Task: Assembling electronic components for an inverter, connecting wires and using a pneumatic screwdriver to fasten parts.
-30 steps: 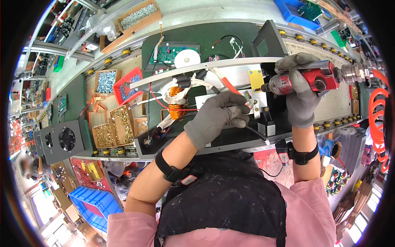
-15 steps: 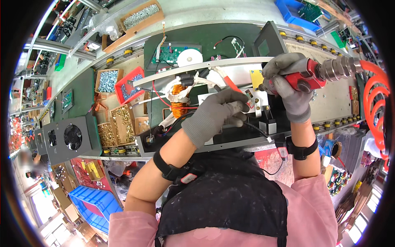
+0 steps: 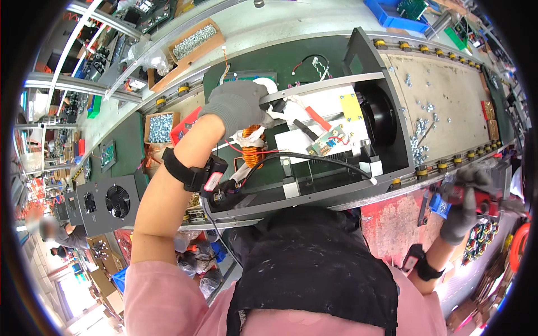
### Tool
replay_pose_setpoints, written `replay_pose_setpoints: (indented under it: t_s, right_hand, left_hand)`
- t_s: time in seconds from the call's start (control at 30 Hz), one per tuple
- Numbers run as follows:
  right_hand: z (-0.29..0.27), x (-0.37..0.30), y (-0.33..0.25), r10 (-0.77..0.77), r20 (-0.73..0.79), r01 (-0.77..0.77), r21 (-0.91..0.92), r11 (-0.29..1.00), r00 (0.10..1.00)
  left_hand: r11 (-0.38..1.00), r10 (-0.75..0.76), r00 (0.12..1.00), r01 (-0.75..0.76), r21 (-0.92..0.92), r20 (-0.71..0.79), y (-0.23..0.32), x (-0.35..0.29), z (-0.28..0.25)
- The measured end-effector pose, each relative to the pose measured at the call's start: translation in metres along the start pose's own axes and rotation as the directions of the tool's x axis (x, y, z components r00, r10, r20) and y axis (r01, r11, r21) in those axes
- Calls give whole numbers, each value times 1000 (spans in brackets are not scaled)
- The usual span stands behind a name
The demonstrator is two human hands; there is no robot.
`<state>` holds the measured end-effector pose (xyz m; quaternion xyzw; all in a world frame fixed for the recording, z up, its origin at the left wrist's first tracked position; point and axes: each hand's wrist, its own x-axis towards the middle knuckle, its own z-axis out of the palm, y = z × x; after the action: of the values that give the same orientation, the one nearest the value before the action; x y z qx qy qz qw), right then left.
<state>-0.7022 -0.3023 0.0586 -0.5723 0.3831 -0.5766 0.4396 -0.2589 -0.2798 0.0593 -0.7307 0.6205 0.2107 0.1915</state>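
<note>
My gloved left hand (image 3: 238, 106) is closed over the left part of the far metal rail (image 3: 330, 85) of an open grey chassis (image 3: 314, 200). Its fingertips are mostly hidden. Close by that hand are a copper-wound coil (image 3: 253, 148) and white-wrapped wires. My gloved right hand (image 3: 462, 215) grips a red air-powered driver (image 3: 486, 203), off the bench at the lower right. Inside the chassis are a small green circuit board (image 3: 332, 141), a yellow plate (image 3: 351, 107), a black round fan (image 3: 376, 115) and a black cable (image 3: 314, 158).
Loose screws (image 3: 419, 140) lie on the bench right of the chassis. A box of silver screws (image 3: 161, 127) and a red bin (image 3: 182, 127) stand to the left. A grey fan panel (image 3: 109, 203) sits farther left. An orange coiled hose (image 3: 518, 249) hangs at the right.
My right hand has carried the driver from above the chassis to the lower right. My left hand has moved from the small circuit board to the far rail, leftward. The view has shifted slightly.
</note>
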Motion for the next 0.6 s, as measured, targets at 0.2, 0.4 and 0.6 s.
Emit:
replay_pose_setpoints:
  t_s: [0.2,0.4,0.6]
  right_hand:
    - [-84,-125,124,438,-434,-559,-202,804,787]
    - [-121,-227,179,426,-578,-713,-630,310,696]
    - [-84,-254,147,394,-659,-654,-737,-170,640]
  left_hand:
    - [988,140,916,-102,118,-376,34,-8,15]
    - [753,597,795,-510,415,-106,74,11,18]
    - [699,681,711,-563,441,-172,65,17,25]
